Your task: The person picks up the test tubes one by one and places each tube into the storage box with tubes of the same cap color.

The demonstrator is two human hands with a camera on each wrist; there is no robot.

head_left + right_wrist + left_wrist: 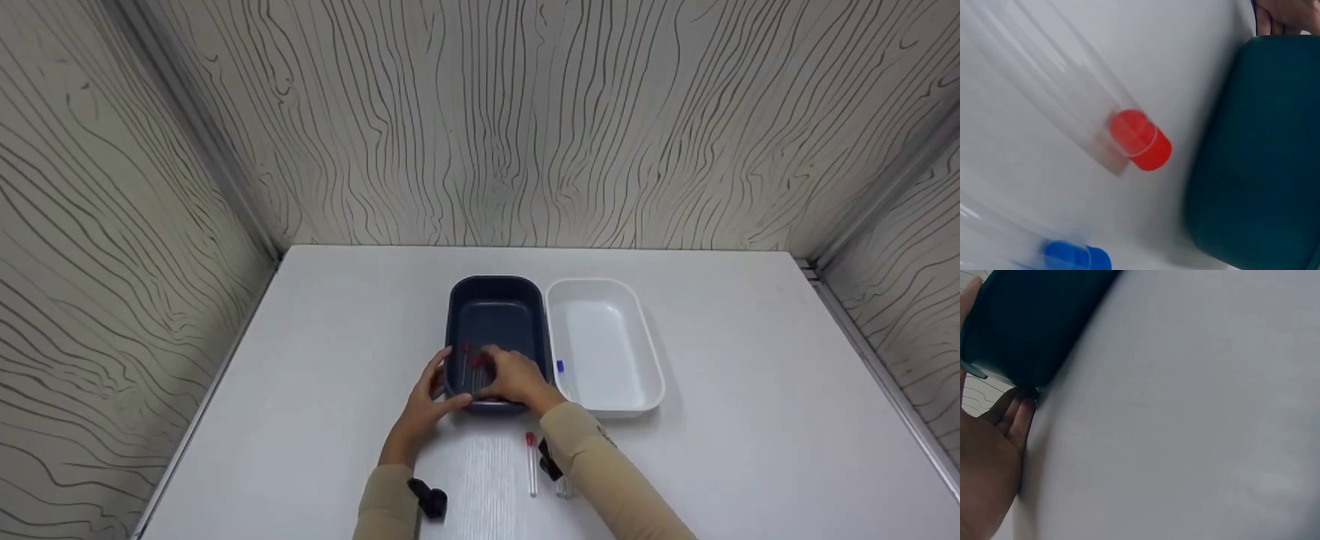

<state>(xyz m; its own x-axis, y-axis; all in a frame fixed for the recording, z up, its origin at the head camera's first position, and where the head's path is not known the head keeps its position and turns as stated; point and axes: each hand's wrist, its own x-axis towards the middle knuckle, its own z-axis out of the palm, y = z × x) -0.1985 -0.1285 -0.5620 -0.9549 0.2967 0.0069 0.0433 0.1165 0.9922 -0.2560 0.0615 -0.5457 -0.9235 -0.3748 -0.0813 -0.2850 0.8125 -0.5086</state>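
Observation:
A deep dark blue tray [495,289] stands mid-table, with several red-capped test tubes [466,348] at its near end. My left hand [424,409] grips the near left corner, thumb on the front rim and fingers along the side; in the left wrist view those fingers are low against the tray wall. Reaching into the tray, my right hand [517,377] pinches around a red-capped tube, its fingers partly covering the cap. On the table in front lie a red-capped tube [1140,139] and a blue-capped tube [1075,256], the latter partly hidden by the right sleeve in the head view.
A white tray [654,360] stands close against the dark blue tray's right side, with a blue-capped tube [560,367] along its left wall. Wood-patterned panels [495,120] enclose the white table [337,322] at the back and sides.

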